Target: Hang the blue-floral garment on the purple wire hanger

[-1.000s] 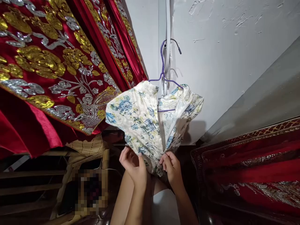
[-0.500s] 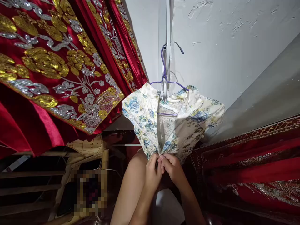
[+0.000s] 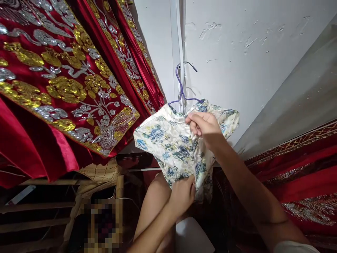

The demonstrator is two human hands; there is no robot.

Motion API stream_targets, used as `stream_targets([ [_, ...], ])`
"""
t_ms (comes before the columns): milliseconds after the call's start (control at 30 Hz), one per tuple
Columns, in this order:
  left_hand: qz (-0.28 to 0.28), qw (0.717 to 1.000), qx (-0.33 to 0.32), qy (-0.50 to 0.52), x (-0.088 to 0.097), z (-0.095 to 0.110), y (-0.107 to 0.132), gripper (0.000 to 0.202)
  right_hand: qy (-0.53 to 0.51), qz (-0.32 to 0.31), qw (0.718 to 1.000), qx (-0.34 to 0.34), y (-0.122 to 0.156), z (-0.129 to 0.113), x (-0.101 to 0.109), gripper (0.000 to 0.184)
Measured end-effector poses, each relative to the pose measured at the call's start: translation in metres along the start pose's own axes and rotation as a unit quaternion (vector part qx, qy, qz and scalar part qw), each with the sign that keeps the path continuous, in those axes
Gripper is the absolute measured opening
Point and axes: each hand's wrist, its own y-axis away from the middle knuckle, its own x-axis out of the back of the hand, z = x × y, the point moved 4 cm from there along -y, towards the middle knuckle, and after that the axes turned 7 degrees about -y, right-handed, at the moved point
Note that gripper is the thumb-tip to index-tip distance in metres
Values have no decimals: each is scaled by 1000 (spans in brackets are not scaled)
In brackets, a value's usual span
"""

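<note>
A small cream dress with blue flowers (image 3: 168,144) hangs on a purple wire hanger (image 3: 180,88) hooked to a white strip on the wall. My right hand (image 3: 204,124) is up at the dress's collar, its fingers pinched on the fabric there. My left hand (image 3: 183,193) grips the lower part of the dress, fingers closed around the bunched cloth. My bare knee shows just below the dress.
Red satin garments with gold and silver embroidery (image 3: 65,80) hang close on the left. More red embroidered cloth (image 3: 292,172) lies at the right. A white wall (image 3: 237,52) stands behind. A wooden frame with quilted tan fabric (image 3: 100,172) sits at the lower left.
My right hand has risen from the dress's lower edge to the collar near the hanger. My left hand stays low, gripping the fabric. The dress has swung slightly left.
</note>
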Motion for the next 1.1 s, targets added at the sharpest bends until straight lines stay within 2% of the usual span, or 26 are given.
stream_targets([
  [67,59,996,-38,60,29,-5,-9,11,21,0,1000,10,12,6,-3,27],
  [133,177,972,-82,129,76,-5,-18,31,35,6,999,9,22,7,-6,27],
  [167,241,954,-98,149,102,-3,-22,34,41,9,999,7,25,6,-7,26],
  [233,349,916,-126,150,151,6,-32,40,51,9,999,11,28,-1,-11,27],
  [300,388,901,-168,101,186,21,-46,37,51,-1,999,20,27,-7,-13,28],
  [400,402,886,-231,18,209,41,-62,18,51,-6,998,42,24,-4,-9,26],
  [500,454,857,-245,-13,216,39,-62,19,85,-1,996,37,27,22,-1,25],
  [567,521,828,-208,20,225,19,-55,17,118,-7,993,12,35,47,5,29],
  [667,606,767,-106,181,242,-42,-48,17,119,-8,992,-32,55,79,12,34],
  [700,612,742,-73,262,244,-65,-49,18,104,-2,993,-47,63,87,14,33],
  [767,568,685,5,456,232,-105,-56,20,70,12,994,-79,79,100,16,29],
  [833,488,618,106,607,198,-127,-65,17,35,31,993,-108,96,111,15,28],
  [867,449,590,156,652,176,-130,-67,15,12,48,992,-118,104,116,13,29],
  [900,414,575,203,676,153,-130,-67,12,-14,67,990,-123,112,121,11,31],
  [933,381,580,229,683,130,-126,-67,9,-42,88,987,-125,120,126,10,34],
  [1000,337,621,243,664,92,-115,-64,8,-83,124,981,-124,136,136,8,39],
  [1067,317,661,232,639,66,-104,-59,15,-94,138,978,-129,150,142,10,40],
  [1100,312,687,215,620,61,-99,-56,20,-90,136,977,-136,157,143,13,40],
])
